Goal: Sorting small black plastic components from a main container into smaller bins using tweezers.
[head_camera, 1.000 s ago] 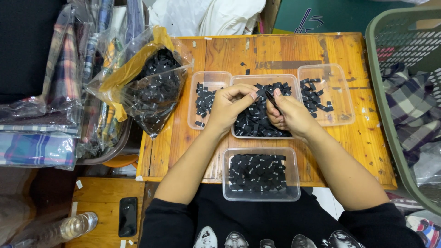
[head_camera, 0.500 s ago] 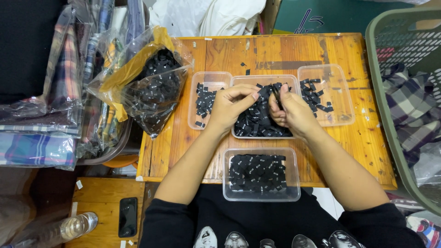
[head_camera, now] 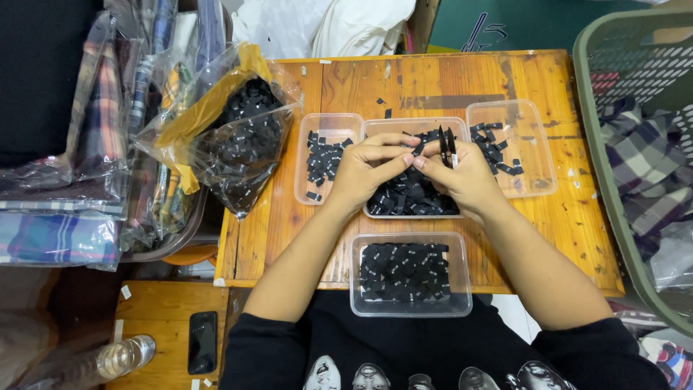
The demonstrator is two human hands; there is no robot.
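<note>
Lifted slightly, both hands [head_camera: 415, 170] pinch black labels [head_camera: 447, 146] above the middle tray [head_camera: 375, 209], bag [head_camera: 238, 137] left.

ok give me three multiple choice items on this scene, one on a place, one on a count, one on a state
1. Where do the left hand and right hand work?
A. over the middle tray
B. over the green basket
C. over the phone

2. How many clear plastic trays stand on the wooden table?
A. two
B. four
C. six

3. What state is the plastic bag of black pieces in?
A. sealed and flat
B. open and full
C. empty

Answers:
1 A, both hands meet above the middle tray.
2 B, three in a row and one nearer the person.
3 B, its mouth gapes and black pieces fill it.
</note>
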